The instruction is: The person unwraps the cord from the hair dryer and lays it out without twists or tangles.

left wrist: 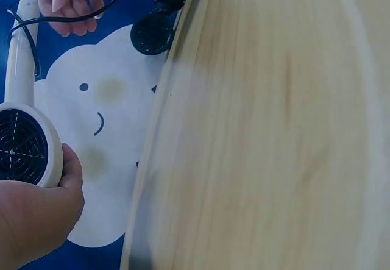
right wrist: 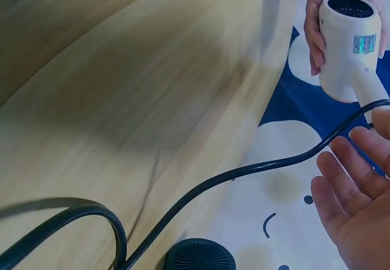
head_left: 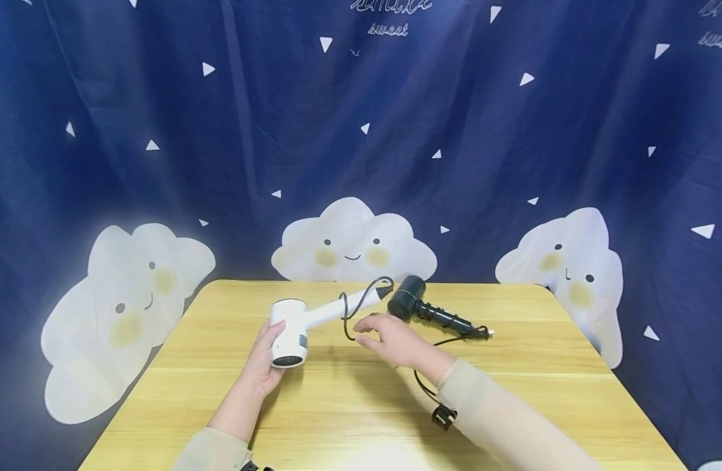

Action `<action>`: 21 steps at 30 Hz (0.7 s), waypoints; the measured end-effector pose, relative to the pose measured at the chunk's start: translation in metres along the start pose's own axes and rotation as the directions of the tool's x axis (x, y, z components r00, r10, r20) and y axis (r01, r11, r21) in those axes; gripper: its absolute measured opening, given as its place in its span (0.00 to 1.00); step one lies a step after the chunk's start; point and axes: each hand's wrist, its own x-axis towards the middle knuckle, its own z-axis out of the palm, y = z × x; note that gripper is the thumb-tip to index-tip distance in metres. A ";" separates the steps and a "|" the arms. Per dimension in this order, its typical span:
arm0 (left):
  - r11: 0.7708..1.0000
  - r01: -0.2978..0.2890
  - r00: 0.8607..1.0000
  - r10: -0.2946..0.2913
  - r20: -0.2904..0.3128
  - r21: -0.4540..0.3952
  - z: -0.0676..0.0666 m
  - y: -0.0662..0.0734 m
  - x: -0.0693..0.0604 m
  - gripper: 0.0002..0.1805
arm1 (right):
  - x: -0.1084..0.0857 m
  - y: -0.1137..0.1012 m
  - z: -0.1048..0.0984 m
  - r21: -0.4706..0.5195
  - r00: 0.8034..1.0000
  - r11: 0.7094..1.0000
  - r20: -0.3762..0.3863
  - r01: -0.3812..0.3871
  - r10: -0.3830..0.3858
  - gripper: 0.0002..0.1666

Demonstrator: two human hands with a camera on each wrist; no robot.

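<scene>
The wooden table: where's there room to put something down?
The wooden table is bare right of the black hair dryer, out to the right edge, and between the left hand and left edge. Crowded: the back middle, with that dryer, the right hand, the white hair dryer and black cord.

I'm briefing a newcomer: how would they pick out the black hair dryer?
Look to the far edge of the wooden table, below the right side of the middle cloud. Just beyond the right hand lies a black hair dryer, its handle pointing right. Unlike the white hair dryer in the left hand, it rests on the table.
</scene>
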 end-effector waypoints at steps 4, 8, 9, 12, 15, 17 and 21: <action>1.000 0.002 1.000 -0.002 -0.002 -0.001 -0.001 0.000 0.001 0.29 | 0.001 -0.003 0.002 0.006 1.000 1.000 -0.002 -0.002 0.002 0.17; 1.000 0.000 1.000 0.000 0.003 0.003 0.000 -0.001 0.000 0.30 | 0.002 -0.002 0.006 0.012 1.000 1.000 -0.008 0.023 -0.023 0.15; 1.000 -0.001 1.000 0.001 0.005 0.005 0.000 -0.002 0.000 0.30 | 0.001 -0.002 0.008 0.015 0.999 0.999 -0.011 0.035 -0.035 0.14; 1.000 -0.001 1.000 0.001 0.007 -0.003 0.001 -0.003 0.000 0.29 | 0.000 -0.002 0.010 0.030 0.998 0.998 -0.016 0.054 -0.054 0.12; 1.000 -0.003 1.000 0.003 0.007 -0.010 0.001 -0.003 0.000 0.28 | -0.001 -0.002 0.012 0.030 0.996 0.996 -0.033 0.085 -0.084 0.11; 1.000 -0.006 1.000 0.006 0.006 -0.015 0.000 -0.003 0.000 0.29 | -0.002 -0.002 0.012 0.018 0.993 0.994 -0.049 0.110 -0.109 0.10; 1.000 -0.010 1.000 0.010 -0.002 0.008 -0.001 -0.002 0.000 0.31 | -0.006 -0.002 0.011 -0.015 0.986 0.988 -0.075 0.151 -0.152 0.10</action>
